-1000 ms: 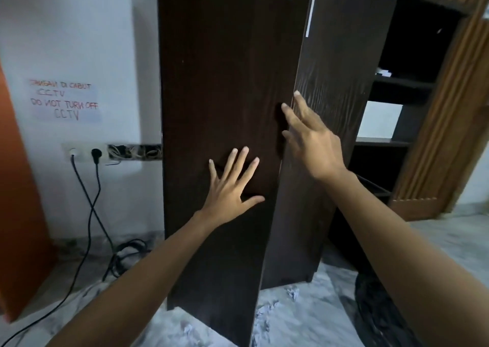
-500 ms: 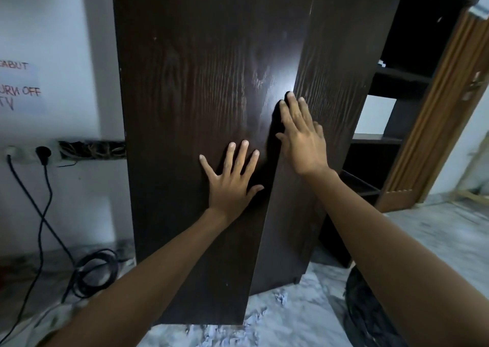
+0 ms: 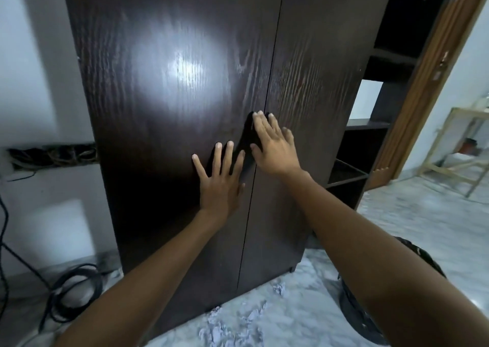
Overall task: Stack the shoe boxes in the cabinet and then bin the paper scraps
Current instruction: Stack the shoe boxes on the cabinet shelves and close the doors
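Cabinet [image 3: 185, 82] with both doors shut and two flat hands against them.

The cabinet is dark wood-grain, stands upright on the marble floor [image 3: 423, 222] with its long axis vertical, and fills the middle of the view facing the person; the seam between its two doors runs top to bottom, leaning slightly in this wide view. The left hand [image 3: 219, 182] lies flat on the left door [image 3: 158, 161] just beside the seam, fingers straight and spread, holding nothing. The right hand [image 3: 275, 148] lies flat on the right door [image 3: 317, 108], fingers straight and close together, tips pointing up, its index finger at the seam, holding nothing. Paper scraps [image 3: 230, 328] lie on the floor at the cabinet's foot. A black bin [image 3: 354, 312] shows partly behind the right forearm. Open dark shelves [image 3: 370, 135] adjoin the cabinet's right side.
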